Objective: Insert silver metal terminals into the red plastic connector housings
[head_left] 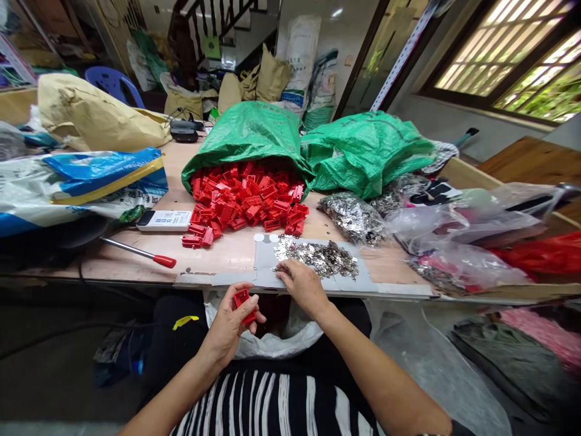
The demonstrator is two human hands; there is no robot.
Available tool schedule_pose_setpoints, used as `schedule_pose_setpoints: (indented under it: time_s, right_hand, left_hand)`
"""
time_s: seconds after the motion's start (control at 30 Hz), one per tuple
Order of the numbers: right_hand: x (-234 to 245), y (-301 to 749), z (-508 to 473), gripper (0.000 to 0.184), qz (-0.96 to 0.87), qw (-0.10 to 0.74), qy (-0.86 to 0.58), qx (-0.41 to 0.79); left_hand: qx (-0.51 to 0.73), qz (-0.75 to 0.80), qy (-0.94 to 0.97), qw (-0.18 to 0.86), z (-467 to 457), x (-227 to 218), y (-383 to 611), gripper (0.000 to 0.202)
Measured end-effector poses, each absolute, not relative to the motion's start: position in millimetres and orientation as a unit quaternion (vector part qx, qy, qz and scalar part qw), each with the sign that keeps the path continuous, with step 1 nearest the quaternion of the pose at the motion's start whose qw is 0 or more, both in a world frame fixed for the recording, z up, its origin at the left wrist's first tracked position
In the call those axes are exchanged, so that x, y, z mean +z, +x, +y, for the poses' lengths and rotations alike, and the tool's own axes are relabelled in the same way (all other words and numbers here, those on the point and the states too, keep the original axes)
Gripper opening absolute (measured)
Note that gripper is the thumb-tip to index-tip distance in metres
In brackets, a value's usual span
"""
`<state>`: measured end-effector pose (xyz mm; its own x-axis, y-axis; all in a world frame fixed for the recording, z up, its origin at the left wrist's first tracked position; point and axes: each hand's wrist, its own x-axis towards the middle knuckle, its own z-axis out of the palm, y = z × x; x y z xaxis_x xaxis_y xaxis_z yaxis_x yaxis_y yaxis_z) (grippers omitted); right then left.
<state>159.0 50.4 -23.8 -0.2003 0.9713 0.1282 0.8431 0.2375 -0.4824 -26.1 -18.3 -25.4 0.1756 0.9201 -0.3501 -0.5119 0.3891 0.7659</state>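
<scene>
My left hand (236, 318) is closed around a red plastic part (245, 306), held above my lap just off the table's front edge. Fingertips of my right hand (302, 287) are pinched together at the near left side of a pile of small metal pieces (324, 257); what sits between them is too small to make out. The metal pieces lie on a grey sheet (267, 275) at the table's front. Behind it, many red plastic parts (245, 200) spill from the mouth of a green woven sack (258, 130).
A second green sack (367, 148) and a clear bag of metal pieces (351, 218) stand right of the red parts. A red-tipped lever (163, 261) and a white box (164, 221) lie left. An open white sack (290, 345) sits between my legs.
</scene>
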Motion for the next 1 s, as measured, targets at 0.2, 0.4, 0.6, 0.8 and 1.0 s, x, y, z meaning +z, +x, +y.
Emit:
schedule_pose_setpoints:
  time_s: [0.2,0.4,0.6,0.8,1.0]
  right_hand:
    - [-22.9,157.1,50.5,0.011,-0.756,0.238,-0.589,0.153]
    - [-7.2,161.1,33.5,0.009,-0.699,0.349,-0.524,0.338]
    - [3.1,159.1,4.5,0.013,-0.665,0.367,-0.507,0.407]
    - [2.9,151.2,-12.4,0.009,-0.707,0.335,-0.514,0.351]
    - [2.8,144.8,-14.2,0.009,-0.737,0.337,-0.497,0.312]
  left_hand:
    - [0.467,0.333,0.154,0.805,-16.6,-21.6,-31.1,0.039]
    - [0.470,0.300,0.180,0.810,-19.9,-23.8,-31.0,0.039]
    - [0.527,0.397,0.334,0.673,-20.6,-28.3,-24.7,0.032]
    - [0.505,0.465,0.503,0.526,-25.9,-28.0,-25.5,0.032]
    - [0.475,0.481,0.624,0.391,-31.4,-35.8,-27.7,0.037]
